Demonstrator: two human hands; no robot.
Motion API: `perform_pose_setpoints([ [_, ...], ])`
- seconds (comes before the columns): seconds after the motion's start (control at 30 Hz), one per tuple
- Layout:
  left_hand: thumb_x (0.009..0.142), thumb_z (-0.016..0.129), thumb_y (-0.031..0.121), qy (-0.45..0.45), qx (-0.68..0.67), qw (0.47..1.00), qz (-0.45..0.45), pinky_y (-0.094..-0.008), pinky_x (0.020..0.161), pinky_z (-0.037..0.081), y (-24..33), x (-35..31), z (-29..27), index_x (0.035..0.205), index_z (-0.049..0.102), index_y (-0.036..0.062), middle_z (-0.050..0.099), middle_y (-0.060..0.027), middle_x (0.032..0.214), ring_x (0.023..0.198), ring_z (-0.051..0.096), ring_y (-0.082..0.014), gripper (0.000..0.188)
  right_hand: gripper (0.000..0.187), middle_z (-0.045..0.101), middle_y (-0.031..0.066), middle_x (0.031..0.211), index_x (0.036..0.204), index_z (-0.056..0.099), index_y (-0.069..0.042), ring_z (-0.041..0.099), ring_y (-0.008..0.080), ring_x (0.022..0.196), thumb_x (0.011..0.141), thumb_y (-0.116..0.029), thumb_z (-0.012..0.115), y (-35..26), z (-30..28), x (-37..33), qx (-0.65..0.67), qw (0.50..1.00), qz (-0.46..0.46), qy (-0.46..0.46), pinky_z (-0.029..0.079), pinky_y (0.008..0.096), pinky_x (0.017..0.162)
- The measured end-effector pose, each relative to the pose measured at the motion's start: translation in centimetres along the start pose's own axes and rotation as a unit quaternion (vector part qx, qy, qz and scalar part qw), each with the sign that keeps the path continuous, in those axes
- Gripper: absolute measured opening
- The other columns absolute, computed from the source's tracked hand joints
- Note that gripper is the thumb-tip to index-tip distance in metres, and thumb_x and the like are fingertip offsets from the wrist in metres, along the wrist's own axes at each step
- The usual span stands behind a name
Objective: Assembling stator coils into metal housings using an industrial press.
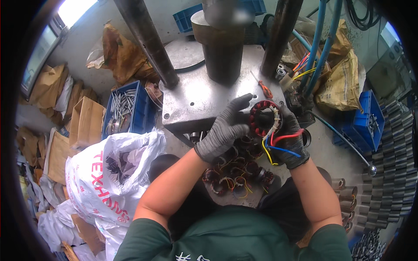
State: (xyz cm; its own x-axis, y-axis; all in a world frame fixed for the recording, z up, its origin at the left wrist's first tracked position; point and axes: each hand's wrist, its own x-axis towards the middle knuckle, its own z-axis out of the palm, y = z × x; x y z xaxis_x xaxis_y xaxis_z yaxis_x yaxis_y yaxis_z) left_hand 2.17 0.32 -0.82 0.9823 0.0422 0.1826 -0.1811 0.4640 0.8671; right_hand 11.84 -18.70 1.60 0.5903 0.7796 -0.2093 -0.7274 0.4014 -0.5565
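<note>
Centrally, right of the frame's midline, the stator (pixel 256 126) is held up just in front of the worktop (pixel 185 111), its ring opening turned toward the viewer. The right hand (pixel 292 145), gloved, is closed around the right side of the ring. Gripping from the outer side appears to leave the bore and the left-hand windings unobstructed. The red lead (pixel 286 136) and the blue lead (pixel 284 150) cross in front of the right palm; the yellow lead (pixel 265 151) hangs below the ring. Letting the leads fall outward probably keeps them out of the bore.

The left hand (pixel 224 128), also gloved, is spread at the left side of the stator, thumb and forefinger apart. Contact between its thumb and the ring cannot be determined. This posture would suit steadying or turning the part.

Behind the hands, at upper centre, the ram (pixel 223 58) stands over the worktop between two columns (pixel 146 39). The screwdriver (pixel 266 90) lies toward the right edge of the worktop, presumably to remain within reach.

Below the hands, at lower centre, further stators (pixel 239 174) are grouped between the knees, likely for short reaches. At left, the blue bin (pixel 149 106) contains metal rods (pixel 123 102); loose parts are apparently binned to prevent scattering. The white sack (pixel 93 174) stands open at lower left, its mouth facing the seated person.
</note>
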Motion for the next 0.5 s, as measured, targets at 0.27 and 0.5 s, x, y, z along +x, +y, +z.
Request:
perform_pose_setpoints([
  [0.27, 0.082, 0.086, 0.011, 0.093, 0.435, 0.875, 0.191, -0.0401, 0.097, 0.057, -2.2, 1.6, -0.8, 0.117, 0.06, 0.0053, 0.059, -0.012, 0.129, 0.115, 0.065, -0.0239, 0.043, 0.05, 0.068, 0.0078, 0.128, 0.144, 0.057, -0.011, 0.068, 0.023, 0.111, 0.1, -0.035, 0.066, 0.6, -1.2, 0.1, -0.106, 0.993, -0.046, 0.003, 0.06, 0.0383, 0.09],
  [0.5, 0.079, 0.085, 0.007, 0.123, 0.584, 0.761, 0.254, -0.043, 0.084, 0.057, -0.2, 1.5, 0.2, 0.098, 0.064, 0.0047, 0.066, -0.015, 0.112, 0.101, 0.068, -0.0325, 0.029, 0.061, 0.063, 0.0095, 0.136, 0.152, 0.048, -0.009, 0.065, 0.0206, 0.115, 0.096, -0.021, 0.068, 1.2, -1.2, 0.0, -0.109, 0.993, -0.045, -0.028, 0.059, 0.0371, 0.089],
])
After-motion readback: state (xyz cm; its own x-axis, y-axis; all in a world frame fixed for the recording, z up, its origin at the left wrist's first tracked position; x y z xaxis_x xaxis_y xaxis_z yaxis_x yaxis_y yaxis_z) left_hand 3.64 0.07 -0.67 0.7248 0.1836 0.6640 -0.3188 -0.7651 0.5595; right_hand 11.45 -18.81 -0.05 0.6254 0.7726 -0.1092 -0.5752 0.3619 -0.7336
